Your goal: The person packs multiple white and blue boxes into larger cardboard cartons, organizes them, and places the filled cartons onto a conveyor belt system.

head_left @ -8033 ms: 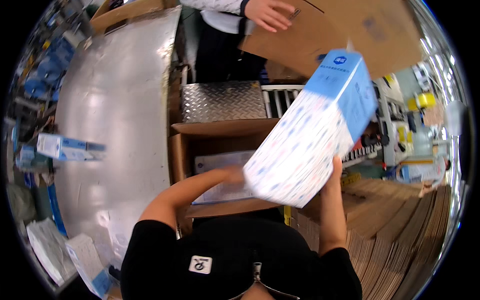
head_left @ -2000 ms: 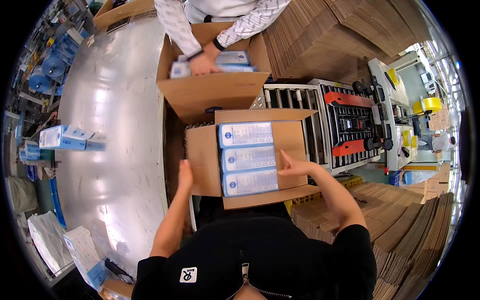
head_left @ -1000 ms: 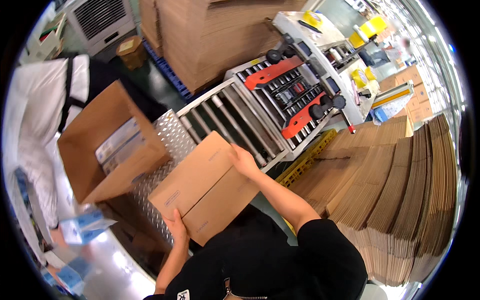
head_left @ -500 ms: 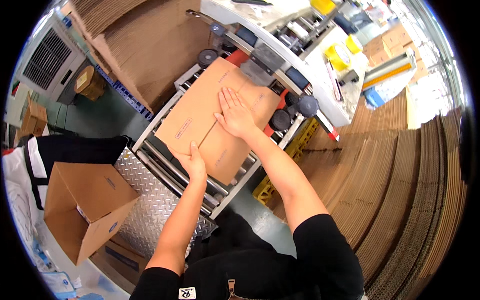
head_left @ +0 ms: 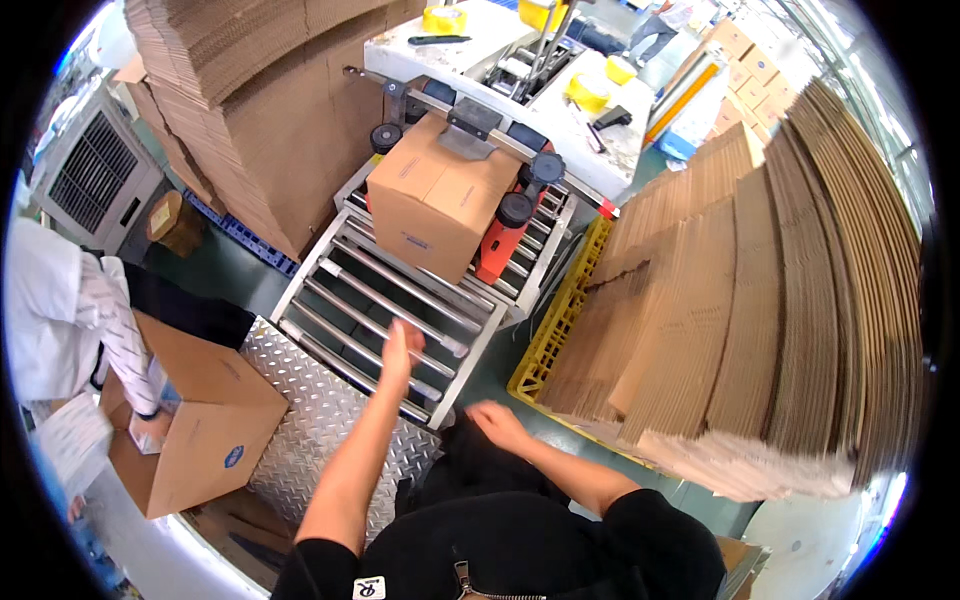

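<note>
A closed brown carton [head_left: 445, 205] sits in the case sealer [head_left: 475, 118], between its black rollers and red side guides, beyond my hands. My left hand [head_left: 402, 350] is over the near metal rollers [head_left: 385, 300], apart from the carton and holding nothing. Its fingers are slightly blurred but look loosely open. Lower and to the right, past the conveyor's near corner, my right hand [head_left: 498, 425] hangs in front of my body. It is empty, with its fingers loosely bent and partly apart.
At left, a person's gloved hand [head_left: 150, 430] reaches into an open carton [head_left: 225, 440] beside a diamond-plate metal surface [head_left: 310, 400]. Flat cardboard stacks stand at the back left [head_left: 290, 110] and right [head_left: 720, 330], the right one on a yellow pallet [head_left: 560, 330]. Yellow tape rolls [head_left: 588, 92] lie on the machine.
Both hands have let go of the carton and drawn back toward my body. The carton has moved forward into the sealer. At left, a person's arm has come into the open carton.
</note>
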Demonstrator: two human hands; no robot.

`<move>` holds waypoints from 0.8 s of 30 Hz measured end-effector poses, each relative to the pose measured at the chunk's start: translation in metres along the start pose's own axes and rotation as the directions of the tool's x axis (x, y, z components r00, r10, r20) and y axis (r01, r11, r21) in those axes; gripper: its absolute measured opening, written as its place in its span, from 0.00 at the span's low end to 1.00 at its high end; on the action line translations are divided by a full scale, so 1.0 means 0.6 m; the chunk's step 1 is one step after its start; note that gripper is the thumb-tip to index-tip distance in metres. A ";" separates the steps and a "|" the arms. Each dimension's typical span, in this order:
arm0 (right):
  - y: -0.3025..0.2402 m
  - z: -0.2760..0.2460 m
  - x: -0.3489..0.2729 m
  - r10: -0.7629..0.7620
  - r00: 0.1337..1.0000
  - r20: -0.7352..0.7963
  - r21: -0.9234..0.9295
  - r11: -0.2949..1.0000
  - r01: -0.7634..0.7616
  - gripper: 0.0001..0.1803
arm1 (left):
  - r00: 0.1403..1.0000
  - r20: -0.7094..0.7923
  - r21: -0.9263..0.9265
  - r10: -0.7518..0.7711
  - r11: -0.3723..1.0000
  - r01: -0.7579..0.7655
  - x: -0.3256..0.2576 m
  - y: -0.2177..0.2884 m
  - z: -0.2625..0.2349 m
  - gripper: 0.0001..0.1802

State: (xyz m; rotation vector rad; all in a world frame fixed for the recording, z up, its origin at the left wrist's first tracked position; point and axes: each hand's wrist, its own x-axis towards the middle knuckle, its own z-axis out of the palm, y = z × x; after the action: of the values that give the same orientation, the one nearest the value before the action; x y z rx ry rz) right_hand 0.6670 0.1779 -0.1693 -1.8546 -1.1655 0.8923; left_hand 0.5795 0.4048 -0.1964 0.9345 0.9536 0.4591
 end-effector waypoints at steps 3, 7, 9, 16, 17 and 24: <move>0.001 0.013 -0.119 0.159 0.983 0.094 -0.046 0.987 -0.155 0.12 | 0.965 0.242 0.628 -0.101 0.774 -0.077 -0.161 -0.252 -0.122 0.27; -0.050 -0.021 -0.188 -0.049 0.992 -0.119 -0.124 0.992 0.034 0.09 | 0.452 0.566 0.817 -0.690 0.542 -0.196 -0.317 -0.255 -0.151 0.30; -0.150 -0.086 -0.177 -0.329 0.928 -0.175 -0.379 0.893 0.245 0.06 | 0.659 0.511 0.817 -0.551 0.550 -0.173 -0.324 -0.225 -0.182 0.28; -0.595 -0.486 -0.368 -0.968 0.209 -0.140 -0.956 0.077 -0.284 0.06 | 0.926 0.378 0.847 -0.006 0.406 -0.343 -0.315 -0.163 -0.271 0.27; -0.636 -0.509 -0.390 -0.964 0.129 -0.233 -0.867 0.146 -0.476 0.10 | 0.916 0.399 0.838 -0.030 0.418 -0.351 -0.327 -0.158 -0.255 0.27; -0.683 -0.609 -0.355 -0.813 0.421 -0.401 -0.769 0.050 -0.637 0.09 | 0.842 0.537 0.705 -0.057 0.579 -0.410 -0.380 -0.159 -0.192 0.23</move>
State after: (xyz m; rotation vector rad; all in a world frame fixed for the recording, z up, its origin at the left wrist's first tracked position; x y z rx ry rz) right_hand 0.7429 0.0178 0.3926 -2.4482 -1.0536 -1.7957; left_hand 0.3562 0.2478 -0.1943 1.9092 0.5281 -0.1175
